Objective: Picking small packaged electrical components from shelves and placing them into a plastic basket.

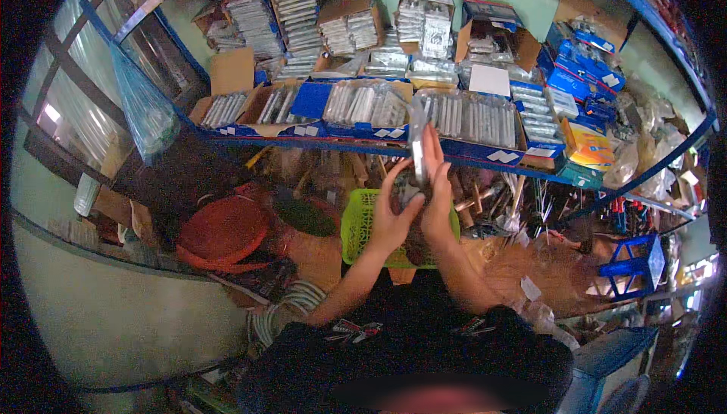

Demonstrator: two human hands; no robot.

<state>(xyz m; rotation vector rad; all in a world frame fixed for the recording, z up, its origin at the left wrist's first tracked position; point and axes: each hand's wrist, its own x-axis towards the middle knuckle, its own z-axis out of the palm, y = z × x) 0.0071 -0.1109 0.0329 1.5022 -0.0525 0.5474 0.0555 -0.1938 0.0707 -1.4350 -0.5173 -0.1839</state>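
A slim silvery packet in clear plastic [418, 155] stands upright on edge between my two hands. The thumb and fingers of my left hand [392, 218] curve around its lower left side. My right hand [438, 204] lies along its right face with the fingers nearly straight. What is inside the wrapping cannot be made out. Below both hands sits a lime-green plastic basket [356, 226], largely hidden by my forearms. Just beyond the fingertips, open cartons of similar wrapped packets [474, 121] line the front of a blue-edged shelf [363, 147].
More boxes and stacked packets [301, 16] fill the shelf's back. A clear plastic bag [150, 113] hangs at left above a red plastic basin [227, 229]. Tools with wooden handles [477, 198] crowd beneath the shelf. A blue plastic stool [630, 266] lies at right.
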